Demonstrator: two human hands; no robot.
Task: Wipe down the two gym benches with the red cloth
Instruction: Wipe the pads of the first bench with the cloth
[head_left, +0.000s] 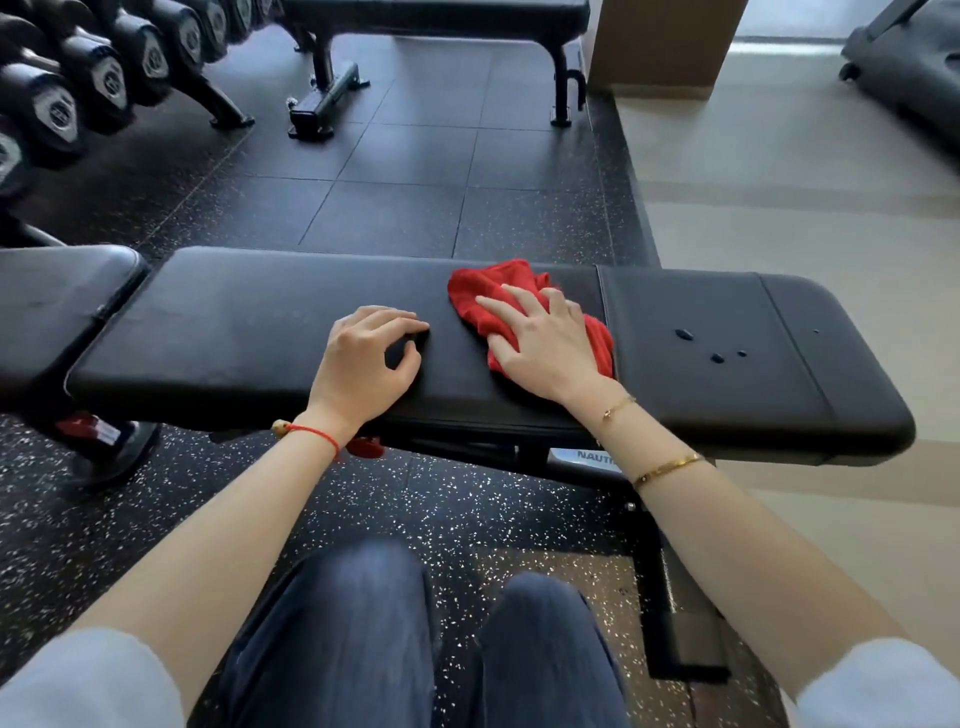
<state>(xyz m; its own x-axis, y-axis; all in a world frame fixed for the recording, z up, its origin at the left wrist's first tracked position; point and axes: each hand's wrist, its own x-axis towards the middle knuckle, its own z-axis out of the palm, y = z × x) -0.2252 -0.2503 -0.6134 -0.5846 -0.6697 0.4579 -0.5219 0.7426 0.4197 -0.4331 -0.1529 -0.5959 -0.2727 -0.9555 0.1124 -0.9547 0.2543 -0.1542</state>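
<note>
Mid-wipe on the near black padded gym bench (234, 332): right hand (540, 340) presses flat, fingers spread, on the crumpled red cloth (485, 296) mid-pad, left hand (363, 358) rests loosely curled, holding nothing. Next up, I'd guess, is swiping toward the water droplets (683, 334) near the right end; the far black bench (441, 15) looks untouched.

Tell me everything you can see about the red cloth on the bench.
The red cloth looks like soft terry fabric, crumpled rather than folded. It lies on the black padded near bench, just left of the seam between two pad sections. The right hand rests flat on it with fingers spread, covering its middle; cloth shows beyond the fingertips and by the wrist.
</note>
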